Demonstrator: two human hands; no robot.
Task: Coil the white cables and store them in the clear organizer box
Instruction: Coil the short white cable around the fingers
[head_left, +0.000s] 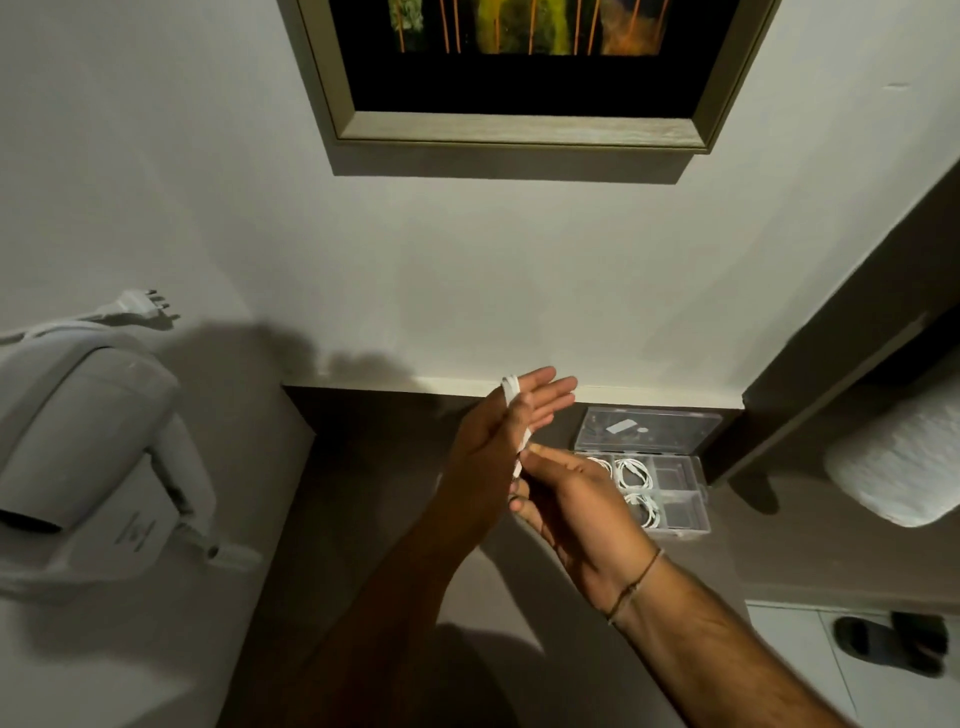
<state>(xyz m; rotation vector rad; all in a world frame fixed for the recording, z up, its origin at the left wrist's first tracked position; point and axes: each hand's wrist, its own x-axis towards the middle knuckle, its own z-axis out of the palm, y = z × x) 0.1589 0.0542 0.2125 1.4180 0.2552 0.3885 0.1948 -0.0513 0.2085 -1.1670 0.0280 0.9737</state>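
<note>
My left hand (498, 441) is held up over the brown counter with its fingers straight, and a white cable (514, 402) is wrapped in loops around them. My right hand (576, 499) pinches the lower end of that cable just below the left palm. Behind my right hand lies the clear organizer box (680, 506) with its lid (649, 428) open toward the wall. Coiled white cables (634, 473) lie in its left compartments; the right compartments look empty. Part of the box is hidden by my right hand.
The brown counter (374, 493) ends at a white wall with a framed picture (519, 73). A white wall-mounted appliance (88, 447) with a loose plug (143, 306) hangs at the left. A rolled white towel (904, 457) sits on a shelf at the right. Dark slippers (893, 642) lie on the floor.
</note>
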